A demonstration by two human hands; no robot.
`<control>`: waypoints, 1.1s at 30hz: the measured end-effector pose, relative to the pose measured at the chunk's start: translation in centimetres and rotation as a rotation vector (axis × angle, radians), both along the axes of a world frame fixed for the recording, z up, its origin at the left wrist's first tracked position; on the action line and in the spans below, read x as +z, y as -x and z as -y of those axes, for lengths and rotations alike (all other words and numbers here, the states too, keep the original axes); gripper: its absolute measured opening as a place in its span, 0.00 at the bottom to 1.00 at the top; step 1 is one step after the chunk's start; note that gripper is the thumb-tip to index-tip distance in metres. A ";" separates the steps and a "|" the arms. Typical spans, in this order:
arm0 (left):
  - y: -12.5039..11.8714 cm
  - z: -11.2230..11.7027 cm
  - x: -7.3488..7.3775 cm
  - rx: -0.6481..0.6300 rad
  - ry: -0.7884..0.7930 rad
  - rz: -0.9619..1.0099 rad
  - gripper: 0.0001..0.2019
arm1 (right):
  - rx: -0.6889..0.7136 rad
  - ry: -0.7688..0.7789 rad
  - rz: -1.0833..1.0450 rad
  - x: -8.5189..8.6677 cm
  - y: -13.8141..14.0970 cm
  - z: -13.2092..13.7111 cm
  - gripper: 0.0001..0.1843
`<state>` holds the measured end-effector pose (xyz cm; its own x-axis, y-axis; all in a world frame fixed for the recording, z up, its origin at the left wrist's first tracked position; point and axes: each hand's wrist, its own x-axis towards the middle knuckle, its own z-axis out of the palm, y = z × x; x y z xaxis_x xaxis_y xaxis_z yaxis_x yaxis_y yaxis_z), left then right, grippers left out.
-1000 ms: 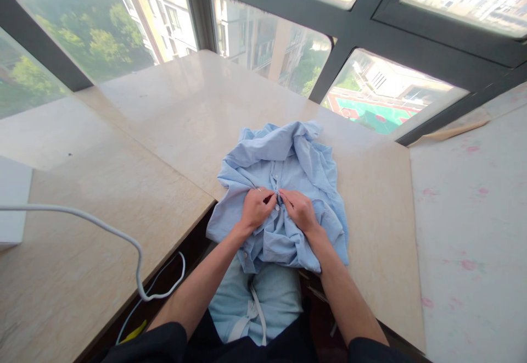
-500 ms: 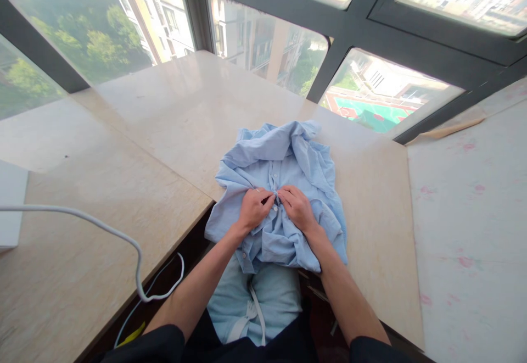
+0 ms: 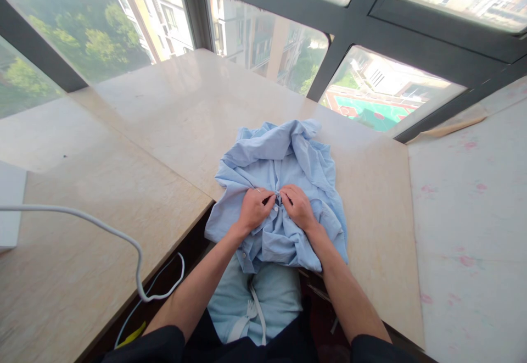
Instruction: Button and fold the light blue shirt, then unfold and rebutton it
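A crumpled light blue button shirt [image 3: 284, 160] lies on the beige stone counter [image 3: 197, 116], its lower part hanging over the near edge. My left hand [image 3: 253, 209] and my right hand [image 3: 298, 206] sit side by side at the shirt's middle. Both pinch the front placket, fingertips meeting at a small white button. Another white button shows just beyond my fingers.
A white cable [image 3: 102, 231] curves across the left counter from a white box [image 3: 10, 204] and drops over the edge. Large windows [image 3: 267, 39] ring the counter's far side. A pale sheet with pink marks [image 3: 469, 214] covers the right. My lap shows below.
Both hands have stayed pinched at the shirt's placket, shifting only slightly; the shirt has barely moved.
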<state>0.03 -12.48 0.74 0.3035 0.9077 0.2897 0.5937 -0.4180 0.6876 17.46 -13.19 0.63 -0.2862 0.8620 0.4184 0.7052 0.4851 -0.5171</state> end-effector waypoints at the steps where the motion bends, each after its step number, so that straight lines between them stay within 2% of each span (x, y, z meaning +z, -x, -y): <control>1: 0.0 0.0 0.1 0.006 0.008 -0.002 0.08 | -0.002 -0.004 -0.007 0.1 0.0 0.0 0.13; 7: -0.4 0.0 0.7 0.016 0.037 -0.036 0.08 | -0.002 -0.004 -0.048 0.3 -0.1 0.2 0.12; 11: -0.5 0.0 0.7 0.019 0.017 -0.065 0.08 | 0.006 0.017 -0.071 0.2 -0.1 0.1 0.12; 18: -0.6 0.0 0.4 0.028 0.072 -0.040 0.08 | 0.009 0.050 -0.122 0.3 0.0 0.1 0.14; 26: -0.8 0.1 -0.4 0.070 0.036 -0.131 0.09 | 0.025 0.131 -0.191 0.7 0.1 0.1 0.12; 33: -0.6 0.2 -0.5 0.061 0.031 -0.118 0.11 | 0.044 0.250 -0.272 1.0 -0.1 -0.5 0.11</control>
